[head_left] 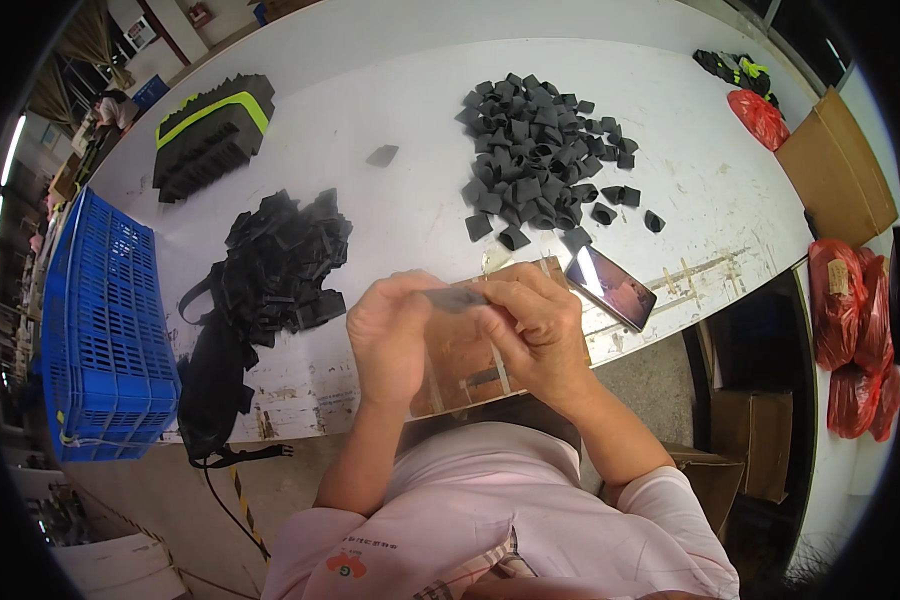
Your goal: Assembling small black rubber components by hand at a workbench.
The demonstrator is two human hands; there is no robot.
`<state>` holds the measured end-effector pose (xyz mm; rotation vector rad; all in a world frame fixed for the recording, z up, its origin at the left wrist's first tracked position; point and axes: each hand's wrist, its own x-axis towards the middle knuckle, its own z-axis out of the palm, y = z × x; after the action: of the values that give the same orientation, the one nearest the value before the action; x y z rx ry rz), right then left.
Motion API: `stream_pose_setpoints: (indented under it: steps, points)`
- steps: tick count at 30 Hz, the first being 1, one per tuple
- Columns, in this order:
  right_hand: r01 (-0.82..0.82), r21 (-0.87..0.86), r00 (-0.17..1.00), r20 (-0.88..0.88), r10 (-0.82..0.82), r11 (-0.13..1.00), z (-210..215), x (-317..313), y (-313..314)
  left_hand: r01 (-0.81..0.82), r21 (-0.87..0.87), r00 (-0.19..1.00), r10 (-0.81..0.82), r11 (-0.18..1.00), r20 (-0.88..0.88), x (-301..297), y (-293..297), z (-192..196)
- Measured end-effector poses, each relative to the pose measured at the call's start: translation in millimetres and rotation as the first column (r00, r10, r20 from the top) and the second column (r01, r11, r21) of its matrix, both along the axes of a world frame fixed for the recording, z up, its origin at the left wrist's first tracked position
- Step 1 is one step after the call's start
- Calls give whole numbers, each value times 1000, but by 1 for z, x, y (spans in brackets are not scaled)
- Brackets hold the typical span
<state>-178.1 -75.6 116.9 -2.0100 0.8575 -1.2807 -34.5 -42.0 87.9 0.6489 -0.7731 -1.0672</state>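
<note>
Between my two hands, over a brown board (448,365) at the table's front edge, is a small dark grey fabric piece (454,298). My left hand (385,325) pinches one end of it. The fingers of my right hand (538,325) close on the other end. Beyond my right hand lies a large heap of short dark grey fabric loops (530,160). A tangle of black straps with buckles (280,265) rests left of my left hand. One grey piece (382,155) lies apart, flat on the white table (400,100).
A smartphone (610,287) lies right of my right hand. At the left edge stands a blue plastic crate (115,330). A dark stack with a yellow-green stripe (215,120) sits far left. Red plastic bags (850,310) and a cardboard piece (838,165) are on the right.
</note>
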Motion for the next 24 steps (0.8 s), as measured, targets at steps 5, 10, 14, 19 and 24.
stream_pose_setpoints:
  steps: [5,10,14,19,24]
  points:
    - [-8,-90,999,-33,6,996,-19,-6,-3,-53,-17,956,56,998,286,1,6,-5]
    - [17,-124,999,-43,-22,992,-21,-2,-5,-96,128,951,53,987,303,0,6,6]
    - [23,-128,994,-103,-37,991,-13,-2,-3,-93,-74,705,119,993,699,4,-4,13]
    - [2,-244,986,-162,-43,970,-9,-1,-5,-113,-100,795,151,988,587,7,-5,1]
    - [-9,-219,985,-168,-29,976,-24,0,-5,-114,-185,743,208,976,636,7,-6,-2]
